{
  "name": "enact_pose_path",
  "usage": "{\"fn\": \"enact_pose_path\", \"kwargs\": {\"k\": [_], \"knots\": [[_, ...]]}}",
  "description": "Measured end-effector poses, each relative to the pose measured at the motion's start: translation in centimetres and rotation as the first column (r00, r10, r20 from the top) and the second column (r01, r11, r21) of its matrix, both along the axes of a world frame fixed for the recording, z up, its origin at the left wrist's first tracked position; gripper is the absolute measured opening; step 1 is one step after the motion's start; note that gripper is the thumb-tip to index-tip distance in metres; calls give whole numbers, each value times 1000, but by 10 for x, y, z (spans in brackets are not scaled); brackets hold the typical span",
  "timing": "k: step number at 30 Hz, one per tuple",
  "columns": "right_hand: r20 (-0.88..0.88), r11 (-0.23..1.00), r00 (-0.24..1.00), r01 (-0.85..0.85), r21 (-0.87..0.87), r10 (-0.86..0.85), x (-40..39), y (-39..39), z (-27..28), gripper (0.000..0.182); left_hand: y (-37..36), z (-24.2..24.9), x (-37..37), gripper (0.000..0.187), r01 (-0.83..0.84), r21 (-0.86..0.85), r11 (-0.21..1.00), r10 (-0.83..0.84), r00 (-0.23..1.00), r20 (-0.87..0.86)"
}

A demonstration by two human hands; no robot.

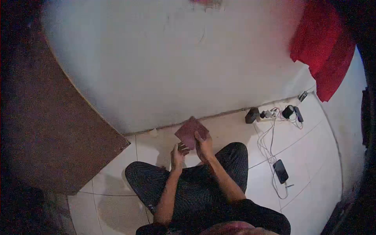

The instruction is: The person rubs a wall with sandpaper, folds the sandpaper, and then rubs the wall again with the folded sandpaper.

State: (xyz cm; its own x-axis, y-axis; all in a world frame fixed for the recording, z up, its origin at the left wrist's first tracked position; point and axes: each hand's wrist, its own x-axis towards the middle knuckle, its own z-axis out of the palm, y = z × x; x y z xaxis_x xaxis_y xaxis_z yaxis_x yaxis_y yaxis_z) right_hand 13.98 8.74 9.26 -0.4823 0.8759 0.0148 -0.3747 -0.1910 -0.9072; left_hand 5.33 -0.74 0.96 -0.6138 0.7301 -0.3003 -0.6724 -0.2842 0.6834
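Observation:
A flat, squarish pinkish-purple piece [191, 132], perhaps paper or cloth, is held up with one corner pointing at the wall. My right hand [204, 145] grips its lower right edge, with the thumb on top. At its lower corner is my left hand [178, 156], palm turned toward the piece and fingers apart. The left fingertips are close under that corner; whether they touch it is unclear.
A power strip [267, 118] with plugs and cables lies along the wall, beside a dark box [252, 115]. A phone [281, 171] on a cable rests on the tiled floor. Red cloth [319, 47] hangs at upper right; a brown panel [58, 117] stands left.

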Motion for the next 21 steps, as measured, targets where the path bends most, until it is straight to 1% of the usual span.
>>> {"fn": "enact_pose_path", "kwargs": {"k": [1,2,3,4,5,6,8,10,11,12,13,14,15,16,17,18,19,20,21], "knots": [[-90,983,996,-21,-184,4,6,-6,-18,44,-2,26,9,48,-50,24,998,51,998,-22],[-179,930,984,-52,-364,-15,12,-14,-36,45,-1,23,11,48,-48,4,999,48,999,-23],[-177,922,984,-48,-385,-23,19,-21,-54,45,0,16,13,47,-30,-116,993,6,978,-206],[-137,904,990,-96,-416,42,27,-29,-66,45,-2,19,16,46,-33,-231,972,-58,925,-376],[-104,882,989,-142,-450,106,32,-34,-76,45,-8,23,17,48,9,-316,949,-164,870,-465],[-105,870,989,-140,-474,102,35,-39,-88,45,-12,25,19,48,11,-342,940,-177,871,-459],[-73,911,997,-55,-409,28,39,-49,-96,49,-12,46,26,48,51,-377,925,-301,705,-643],[159,965,987,48,-260,-6,39,-38,-127,48,-13,64,30,46,2,-358,934,-249,724,-644],[286,960,956,12,-279,71,45,-35,-100,49,-11,57,26,46,-4,-345,938,-232,731,-641],[187,960,981,8,-280,46,44,-34,-82,48,-12,46,20,47,-14,-329,944,-213,736,-643],[91,961,996,8,-277,18,45,-35,-68,47,-17,41,17,47,35,-356,934,-246,787,-566],[62,957,998,-9,-289,29,47,-31,-53,45,-16,39,12,48,88,-363,928,-271,827,-492],[34,954,999,-23,-299,35,50,-29,-43,42,-18,37,9,48,80,-386,919,-274,833,-480],[40,946,998,-30,-323,46,54,-29,-38,42,-20,36,8,47,97,-341,935,-264,833,-485],[76,949,995,-41,-311,68,56,-26,-34,40,-21,36,6,46,116,-289,950,-252,831,-496],[114,953,989,-51,-300,89,60,-23,-37,38,-23,35,8,46,112,-306,946,-257,834,-488],[220,986,973,-34,-165,70,60,-22,-36,38,-24,38,10,42,71,-369,927,-255,839,-480],[221,983,972,-35,-179,75,60,-23,-34,38,-24,41,12,38,32,-428,903,-254,843,-473],[226,987,972,-26,-160,62,63,-23,-33,36,-22,43,15,38,33,-439,898,-259,845,-467]]}}
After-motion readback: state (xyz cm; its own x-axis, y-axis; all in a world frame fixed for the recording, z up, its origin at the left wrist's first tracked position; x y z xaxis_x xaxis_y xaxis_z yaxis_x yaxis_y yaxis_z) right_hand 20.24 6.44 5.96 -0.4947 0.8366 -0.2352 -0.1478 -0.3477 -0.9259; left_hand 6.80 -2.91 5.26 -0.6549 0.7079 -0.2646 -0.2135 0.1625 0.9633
